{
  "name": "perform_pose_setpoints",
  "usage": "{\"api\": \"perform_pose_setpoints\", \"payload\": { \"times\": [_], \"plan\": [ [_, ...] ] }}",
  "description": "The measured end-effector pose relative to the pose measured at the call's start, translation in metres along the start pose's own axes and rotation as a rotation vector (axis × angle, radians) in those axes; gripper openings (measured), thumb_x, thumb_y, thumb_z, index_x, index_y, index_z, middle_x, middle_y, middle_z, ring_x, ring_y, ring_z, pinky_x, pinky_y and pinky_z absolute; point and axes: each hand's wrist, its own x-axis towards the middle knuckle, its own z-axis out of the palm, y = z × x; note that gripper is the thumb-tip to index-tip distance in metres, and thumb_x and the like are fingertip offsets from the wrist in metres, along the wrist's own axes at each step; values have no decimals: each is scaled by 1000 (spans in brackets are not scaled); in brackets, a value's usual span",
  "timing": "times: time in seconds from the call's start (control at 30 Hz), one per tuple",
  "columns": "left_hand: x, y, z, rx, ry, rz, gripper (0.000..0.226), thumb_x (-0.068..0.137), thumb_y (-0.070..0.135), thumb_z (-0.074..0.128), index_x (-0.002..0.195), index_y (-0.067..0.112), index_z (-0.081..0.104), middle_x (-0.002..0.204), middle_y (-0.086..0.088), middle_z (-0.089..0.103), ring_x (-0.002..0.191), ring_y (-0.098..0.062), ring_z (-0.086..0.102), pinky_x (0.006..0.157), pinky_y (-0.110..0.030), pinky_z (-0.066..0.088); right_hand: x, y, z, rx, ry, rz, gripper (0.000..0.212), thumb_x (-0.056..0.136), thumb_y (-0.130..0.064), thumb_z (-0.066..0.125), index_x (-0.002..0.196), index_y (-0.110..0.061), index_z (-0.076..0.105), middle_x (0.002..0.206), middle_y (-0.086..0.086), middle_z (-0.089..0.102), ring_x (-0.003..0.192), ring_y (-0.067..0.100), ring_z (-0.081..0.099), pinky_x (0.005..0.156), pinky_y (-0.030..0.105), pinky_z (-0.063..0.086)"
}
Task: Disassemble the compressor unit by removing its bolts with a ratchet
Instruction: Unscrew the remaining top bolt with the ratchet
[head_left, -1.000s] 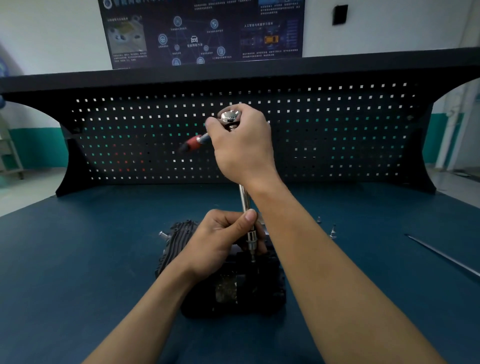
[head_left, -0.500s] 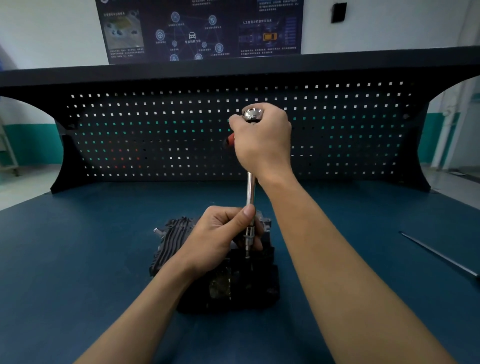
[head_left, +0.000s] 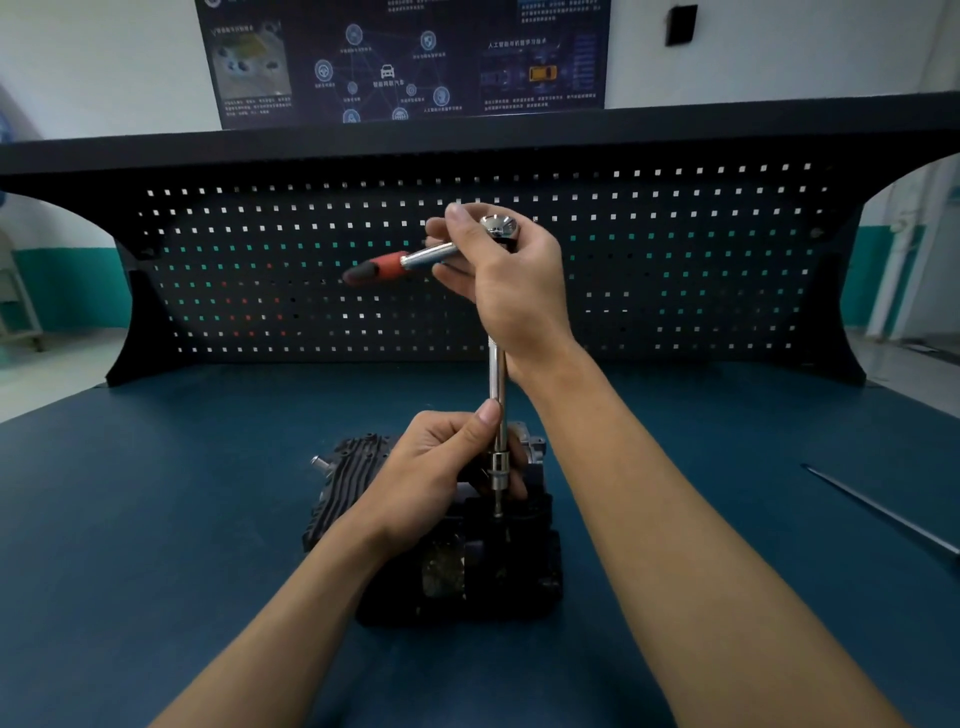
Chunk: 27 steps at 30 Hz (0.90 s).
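Head view: compressor unit (head_left: 467, 587) sits centre on blue bench (head_left: 156, 519), upright extension bar (head_left: 497, 374) planted in its top. Left hand (head_left: 436, 473) curled round bar's lower end, thumb on shaft. Right hand (head_left: 514, 286) higher up, clasping ratchet (head_left: 410, 260) at head; red grip points left. Thin metal rod (head_left: 883, 512) lies on bench, far right. Pegboard (head_left: 675, 260) behind.

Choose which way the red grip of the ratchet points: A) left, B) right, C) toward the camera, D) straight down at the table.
A: the red grip of the ratchet sticks out to the left of the right hand.
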Motion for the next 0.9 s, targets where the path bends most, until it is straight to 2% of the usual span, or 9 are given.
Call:
{"api": "perform_pose_setpoints", "payload": {
  "times": [0.17,0.33,0.57,0.73,0.9],
  "plan": [
    [-1,1,0,-13,-20,-3,49,94,56,49,81,15,74,74,-15,72,67,-17,68,60,-24,52,-1,1,-1,388,-192,105,11,104,-16,53,101,-9,60,104,13,72,102,29,71,69,30,60],
    [-1,0,-1,-11,-44,14,50,99,54,47,83,14,73,75,-15,72,68,-17,68,64,-23,52,-1,1,-1,641,-420,173,27,106,-29,40,105,-9,59,111,11,71,111,30,67,59,21,58],
    [0,-2,-1,-24,-47,11,49,95,56,50,82,16,74,74,-12,72,69,-19,69,65,-24,53,0,7,-2,923,-537,271,38,103,-37,38,107,-5,57,112,12,72,114,30,67,56,17,58],
    [1,-4,-2,-14,-47,21,50,94,59,51,82,17,74,74,-12,72,70,-19,69,65,-24,53,0,6,-2,918,-555,277,35,102,-36,39,107,-6,56,112,12,72,114,29,67,59,19,59],
    [0,-5,-4,-18,-35,29,50,93,60,53,80,16,74,74,-13,72,68,-19,69,64,-25,53,-1,3,6,657,-554,220,26,106,-28,39,98,-11,58,109,9,72,110,27,68,68,27,60]
  ]
}}
